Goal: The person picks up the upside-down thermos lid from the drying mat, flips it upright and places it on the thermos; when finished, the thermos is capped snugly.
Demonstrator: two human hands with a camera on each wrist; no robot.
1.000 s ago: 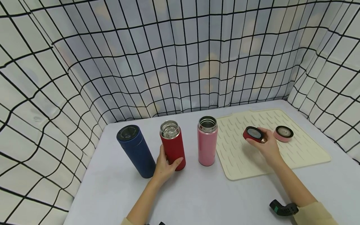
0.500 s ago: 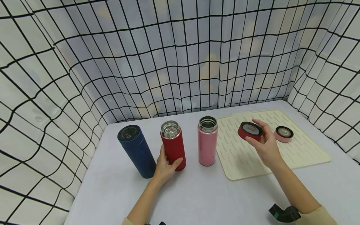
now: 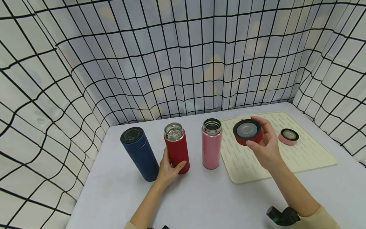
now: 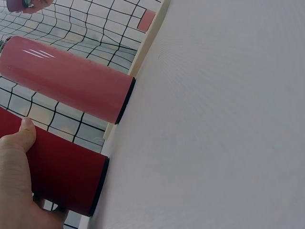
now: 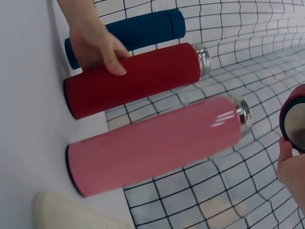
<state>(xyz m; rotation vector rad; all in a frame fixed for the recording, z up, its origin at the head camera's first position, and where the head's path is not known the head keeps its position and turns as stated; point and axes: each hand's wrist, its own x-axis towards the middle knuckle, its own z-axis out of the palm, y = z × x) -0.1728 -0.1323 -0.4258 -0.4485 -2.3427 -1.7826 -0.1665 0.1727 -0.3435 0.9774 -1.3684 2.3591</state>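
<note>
the left hand (image 3: 168, 168) grips the lower part of the red flask (image 3: 177, 148), thumb on the side facing the camera and fingers curled round behind it; in the left wrist view the thumb (image 4: 21, 138) lies pressed flat on the red wall. the flask stands upright on the table (image 3: 186, 200) with its steel mouth open. at its 9 o'clock, just beside it, stands the blue flask (image 3: 139, 152), lid on and leaning a little away. at its 3 o'clock, apart from it, stands the pink flask (image 3: 211, 143), also open at the top.

the right hand (image 3: 264, 149) holds the red lid (image 3: 247, 132) in the air, pinched by its rim between the thumb below and the fingers spread over its far edge, its hollow inside turned toward the camera. the lid hangs above the near-left part of the cream mat (image 3: 300, 156), at 3 o'clock of the pink flask's mouth and near it but not touching. in the right wrist view only an edge of the lid (image 5: 293, 121) and part of the hand show at the right border.

the pink lid (image 3: 288, 136) lies flat on the mat at 3 o'clock of the right hand, well apart from the red lid. a black wrist strap (image 3: 281, 216) sits on the right forearm. checked cloth (image 3: 171, 63) walls the table on three sides.
</note>
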